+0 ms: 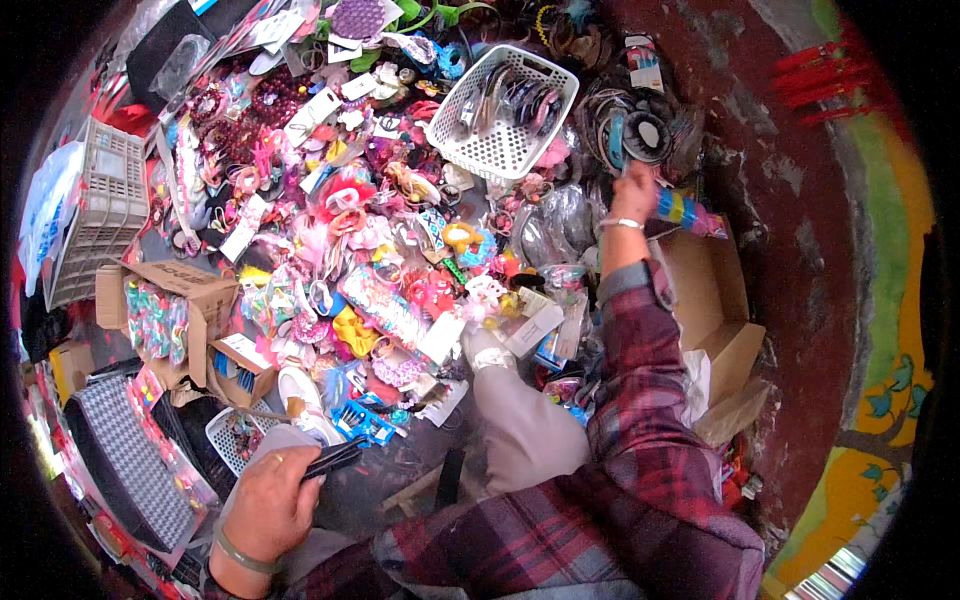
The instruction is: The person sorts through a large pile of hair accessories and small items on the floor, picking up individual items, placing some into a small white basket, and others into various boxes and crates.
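Observation:
My left hand (268, 505), low on the left, is closed around thin black bands (336, 456) whose ends stick out past the fingers. Stretched out at the far right, my right hand (632, 192) pinches the lower end of a turquoise headband (616, 138). That headband lies against a pile of dark headbands (685, 135), with a round black coil (648, 136) beside it. Just right of the right wrist is a roll with blue and yellow bands (678, 208). A white perforated basket (450, 130) holding several dark headbands stands left of the pile.
A large heap of hair accessories (345, 220) spreads across the floor before my legs. Open cardboard boxes stand at the left (185, 285) and beneath my right arm (725, 335). A grey crate (115, 190) leans at the far left. My shoe (300, 395) stands beside the heap.

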`<state>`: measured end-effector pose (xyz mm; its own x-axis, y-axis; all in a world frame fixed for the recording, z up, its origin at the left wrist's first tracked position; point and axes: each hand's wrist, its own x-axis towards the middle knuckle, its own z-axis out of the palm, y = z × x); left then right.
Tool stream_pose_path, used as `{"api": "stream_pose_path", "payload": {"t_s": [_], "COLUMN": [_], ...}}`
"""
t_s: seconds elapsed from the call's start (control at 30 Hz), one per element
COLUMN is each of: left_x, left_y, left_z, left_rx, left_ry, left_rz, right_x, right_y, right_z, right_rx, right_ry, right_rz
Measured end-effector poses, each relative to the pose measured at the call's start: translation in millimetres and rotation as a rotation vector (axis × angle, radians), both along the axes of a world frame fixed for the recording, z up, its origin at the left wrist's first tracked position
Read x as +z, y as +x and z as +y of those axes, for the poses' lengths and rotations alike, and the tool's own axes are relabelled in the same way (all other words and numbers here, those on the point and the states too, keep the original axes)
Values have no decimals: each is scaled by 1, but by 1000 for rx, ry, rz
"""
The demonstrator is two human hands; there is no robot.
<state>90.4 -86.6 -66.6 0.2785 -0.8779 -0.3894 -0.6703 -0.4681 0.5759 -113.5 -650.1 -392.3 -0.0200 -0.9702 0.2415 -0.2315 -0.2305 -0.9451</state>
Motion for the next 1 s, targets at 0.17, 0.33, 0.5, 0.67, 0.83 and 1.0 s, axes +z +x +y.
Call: {"api": "stream_pose_path", "payload": {"t_s": [0.17,0.33,0.5,0.67,0.83,1.0], "left_x": [1,-3,-4,-1,-1,-1], "left_y": [-1,1,1,1,2,0], "left_z": [1,0,-1,-1,1,0], "left_rx": [7,-13,-21,2,11,12], "left_ry": [18,15,29,20,19,4], "left_rz": [4,3,1,-7,2,-1], "right_x": [-4,-15,-26,-20,-13,-1], "right_y": [38,25,1,-9,-39,-19], "right_z": [105,125,109,108,90,116], "right_rx": [231,119,147,25,-16,43], "right_ry": [231,251,234,184,82,53], "right_rz": [789,1238,1342,1207,1132,1242]}}
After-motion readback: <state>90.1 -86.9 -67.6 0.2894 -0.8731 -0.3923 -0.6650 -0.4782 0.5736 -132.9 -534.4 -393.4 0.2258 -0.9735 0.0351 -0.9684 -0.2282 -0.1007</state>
